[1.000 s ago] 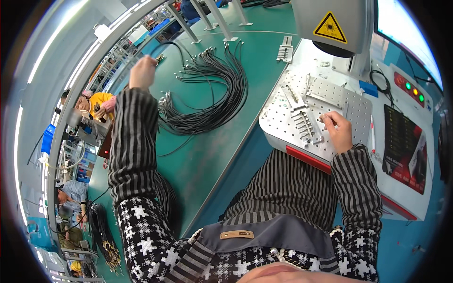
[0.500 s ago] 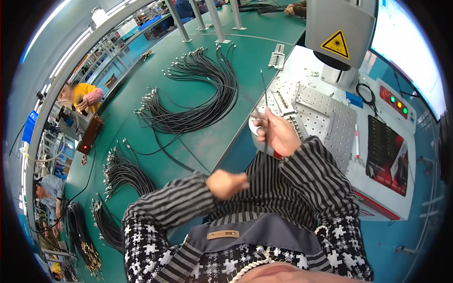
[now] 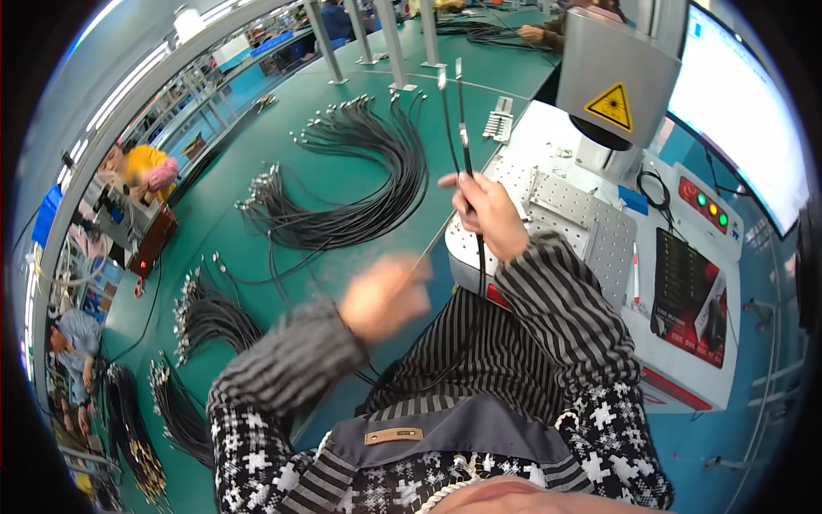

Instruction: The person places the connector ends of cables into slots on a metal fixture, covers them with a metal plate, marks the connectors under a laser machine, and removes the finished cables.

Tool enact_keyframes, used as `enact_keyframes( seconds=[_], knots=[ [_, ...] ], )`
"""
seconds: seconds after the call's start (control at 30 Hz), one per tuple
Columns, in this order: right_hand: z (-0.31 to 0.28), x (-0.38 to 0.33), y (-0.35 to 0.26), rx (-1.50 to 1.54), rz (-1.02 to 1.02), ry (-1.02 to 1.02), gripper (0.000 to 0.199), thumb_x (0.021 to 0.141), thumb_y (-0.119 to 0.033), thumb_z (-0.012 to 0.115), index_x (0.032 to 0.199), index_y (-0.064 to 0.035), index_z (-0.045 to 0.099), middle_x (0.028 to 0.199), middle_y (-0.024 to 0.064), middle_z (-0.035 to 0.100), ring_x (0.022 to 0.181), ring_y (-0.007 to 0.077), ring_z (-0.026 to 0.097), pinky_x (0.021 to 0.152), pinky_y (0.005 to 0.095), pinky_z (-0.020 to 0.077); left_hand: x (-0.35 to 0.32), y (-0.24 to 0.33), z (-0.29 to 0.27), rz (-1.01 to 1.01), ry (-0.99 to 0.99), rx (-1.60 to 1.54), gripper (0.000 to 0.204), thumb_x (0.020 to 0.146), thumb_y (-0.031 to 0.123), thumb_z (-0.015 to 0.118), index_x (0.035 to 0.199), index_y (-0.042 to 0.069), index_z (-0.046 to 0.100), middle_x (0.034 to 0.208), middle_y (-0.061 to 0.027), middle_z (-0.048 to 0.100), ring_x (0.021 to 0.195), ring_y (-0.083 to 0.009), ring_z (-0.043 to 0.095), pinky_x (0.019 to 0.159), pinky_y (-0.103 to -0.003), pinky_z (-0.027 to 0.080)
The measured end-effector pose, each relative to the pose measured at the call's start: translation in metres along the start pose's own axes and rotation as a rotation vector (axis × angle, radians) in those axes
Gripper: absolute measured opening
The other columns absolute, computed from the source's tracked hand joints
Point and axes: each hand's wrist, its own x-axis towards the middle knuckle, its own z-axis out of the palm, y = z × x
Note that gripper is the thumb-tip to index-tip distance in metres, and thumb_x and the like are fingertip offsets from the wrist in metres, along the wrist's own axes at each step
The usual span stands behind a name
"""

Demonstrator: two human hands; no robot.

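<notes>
My right hand is closed around a few black cables at the front corner of the white machine. Their silvery connector ends point up above my fingers, and their lengths hang down toward my lap. My left hand is smeared by motion at the table's near edge, so its fingers and anything in them cannot be made out. Beyond it on the green table lies a large curved bundle of black cables with metal ends. A smaller cable bundle rests to its left.
At right stands a white machine with a perforated metal plate, a grey head bearing a yellow warning sign, and lit buttons. More cable bundles lie at lower left. Metal posts rise from the table. Co-workers sit at left.
Several cable ends now stand up from my right hand, where one showed before. My left hand has moved left and slightly up, away from my right hand.
</notes>
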Motion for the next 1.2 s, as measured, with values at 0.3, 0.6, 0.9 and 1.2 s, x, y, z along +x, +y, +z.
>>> enact_keyframes(
  seconds=[0.3, 0.6, 0.9, 1.2],
  knots=[
    [0.019, -0.045, 0.012, -0.408, 0.053, -0.276, 0.027, 0.096, -0.020, 0.037, 0.100, -0.0029, 0.057, 0.067, 0.0004, 0.050, 0.054, 0.0061, 0.039, 0.049, 0.0183, 0.0300, 0.110, 0.017, -0.056, -0.061, 0.201, -0.484, 0.039, 0.098, 0.028, 0.035, 0.111, -0.002, 0.056, 0.103, -0.0126, 0.062, 0.094, -0.0198, 0.058, 0.087, -0.029, 0.044],
    [0.024, -0.059, -0.009, -0.465, 0.014, -0.174, 0.027, 0.096, -0.023, 0.038, 0.096, -0.0055, 0.058, 0.069, 0.0006, 0.051, 0.058, 0.0085, 0.042, 0.053, 0.0217, 0.0322, 0.103, 0.039, -0.003, 0.107, 0.537, -0.349, 0.037, 0.097, 0.025, 0.036, 0.092, -0.001, 0.062, 0.088, -0.0102, 0.064, 0.075, -0.0186, 0.057, 0.075, -0.028, 0.046],
    [0.016, -0.086, -0.087, 0.367, -0.637, -0.041, 0.020, 0.097, -0.027, 0.039, 0.095, -0.0094, 0.050, 0.061, -0.0065, 0.032, 0.047, 0.0040, 0.020, 0.041, 0.0205, 0.0177, 0.033, 0.079, 0.130, -0.366, -0.396, -1.299, 0.069, 0.091, 0.058, 0.025, 0.118, -0.001, 0.047, 0.111, -0.0157, 0.058, 0.102, -0.0291, 0.056, 0.084, -0.041, 0.049],
    [-0.147, -0.231, -0.088, 0.833, -0.647, 0.061, 0.011, 0.093, -0.001, 0.033, 0.087, -0.0069, 0.041, 0.065, -0.0011, 0.029, 0.051, 0.0066, 0.024, 0.046, 0.0233, 0.0235, 0.043, 0.065, 0.093, -0.481, 0.487, -2.276, 0.033, 0.093, 0.037, 0.045, 0.097, 0.006, 0.052, 0.099, -0.0130, 0.060, 0.099, -0.0269, 0.057, 0.090, -0.043, 0.045]
  ],
)
